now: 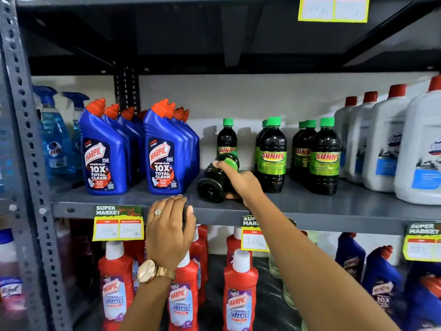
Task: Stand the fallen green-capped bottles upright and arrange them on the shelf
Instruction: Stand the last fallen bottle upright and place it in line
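While a fallen bottle (216, 179) lies tilted on the grey shelf (310, 209), base toward the camera and green cap toward the back, the right hand (239, 180) is clamped around its side. The left hand (168, 231) is closed over a dark object (185, 215) at the shelf's front edge; what it is I cannot tell. Five more green-capped bottles (272, 155) stand upright: one just behind the fallen one, two pairs to its right. Blue Harpic bottles (165, 151) stand to the left, white jugs (386, 139) to the right
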The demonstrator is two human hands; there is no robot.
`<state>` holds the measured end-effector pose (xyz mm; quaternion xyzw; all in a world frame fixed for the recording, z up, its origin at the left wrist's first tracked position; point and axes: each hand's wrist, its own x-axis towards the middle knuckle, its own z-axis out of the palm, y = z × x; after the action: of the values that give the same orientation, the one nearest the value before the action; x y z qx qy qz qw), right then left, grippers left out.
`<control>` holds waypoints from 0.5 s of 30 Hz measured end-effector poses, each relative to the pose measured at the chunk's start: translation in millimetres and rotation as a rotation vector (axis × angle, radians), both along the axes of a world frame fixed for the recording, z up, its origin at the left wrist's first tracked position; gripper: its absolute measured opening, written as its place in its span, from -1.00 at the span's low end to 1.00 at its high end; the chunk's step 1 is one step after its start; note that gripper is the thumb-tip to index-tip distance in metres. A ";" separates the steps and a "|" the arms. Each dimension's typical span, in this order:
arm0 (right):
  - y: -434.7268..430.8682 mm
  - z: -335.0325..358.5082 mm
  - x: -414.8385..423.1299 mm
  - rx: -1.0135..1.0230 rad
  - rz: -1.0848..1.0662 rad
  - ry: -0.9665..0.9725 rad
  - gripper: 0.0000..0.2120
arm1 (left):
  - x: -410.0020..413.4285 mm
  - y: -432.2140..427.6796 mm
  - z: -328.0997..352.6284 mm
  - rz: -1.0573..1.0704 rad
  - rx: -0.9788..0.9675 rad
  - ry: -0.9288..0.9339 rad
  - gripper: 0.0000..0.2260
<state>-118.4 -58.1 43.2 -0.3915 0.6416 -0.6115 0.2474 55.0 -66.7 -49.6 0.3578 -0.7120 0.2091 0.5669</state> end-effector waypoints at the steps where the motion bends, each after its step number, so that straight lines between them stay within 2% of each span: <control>1: 1.3 0.3 -0.5 -0.038 -0.040 0.040 -0.21 | -0.9 0.0 0.6 -0.003 0.002 0.009 -0.68; 4: 4.8 1.6 -3.4 -0.168 -0.136 0.144 -0.47 | -1.9 2.2 1.4 0.002 0.024 0.012 -0.68; 6: 4.4 1.4 -6.2 -0.242 -0.135 0.193 -0.53 | -1.1 3.7 2.0 0.006 0.036 0.003 -0.69; 8: 3.8 2.4 -4.3 -0.295 -0.080 0.230 -0.44 | 0.8 5.1 2.6 0.010 0.048 -0.016 -0.69; 12: 1.2 3.3 0.5 -0.341 -0.025 0.284 -0.07 | 4.3 7.3 3.8 0.033 0.071 -0.069 -0.68; 15: 0.4 4.7 -0.3 -0.276 -0.057 0.323 -0.11 | 6.5 8.9 4.6 0.044 0.081 -0.107 -0.70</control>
<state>-118.6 -57.7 47.9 -0.4963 0.5940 -0.6295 0.0679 61.6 -57.9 -44.9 0.3844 -0.7411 0.2114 0.5083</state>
